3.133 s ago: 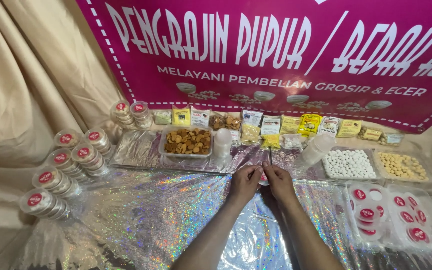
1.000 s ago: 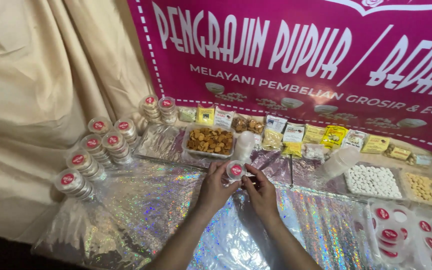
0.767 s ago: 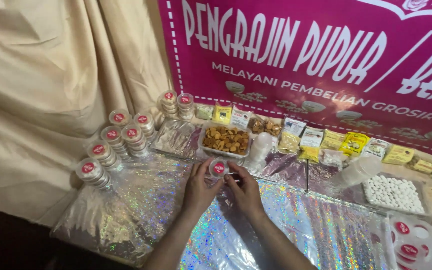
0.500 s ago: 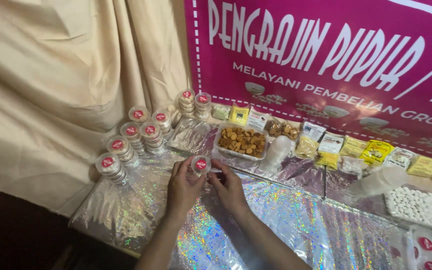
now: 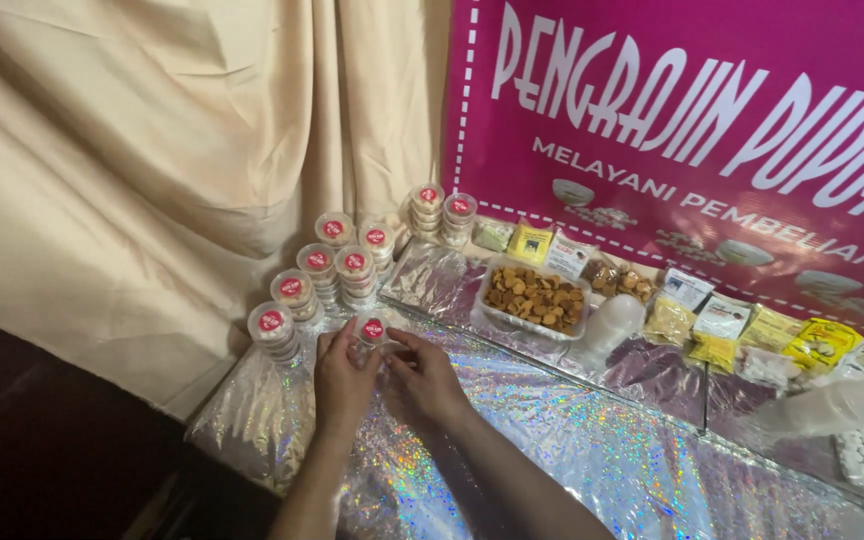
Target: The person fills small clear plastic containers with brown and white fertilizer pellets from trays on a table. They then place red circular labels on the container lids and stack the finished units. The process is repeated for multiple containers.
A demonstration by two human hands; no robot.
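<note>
Beside the stacked jars [image 5: 292, 300], both hands, left [image 5: 344, 382] and right [image 5: 432, 378], pinch one small red-lidded jar [image 5: 371, 331] with their fingertips.

Your left hand [image 5: 344, 380] and right hand [image 5: 430, 378] are both bare, with no gloves on them. Your forearms are bare too, with no sleeve showing anywhere along their visible length down to the lower edge of the view. You wear no watch, bracelet or band on either wrist, and no ring shows on the fingers that can be seen. Your fingernails look short and plain, though they are too small to tell more.
</note>
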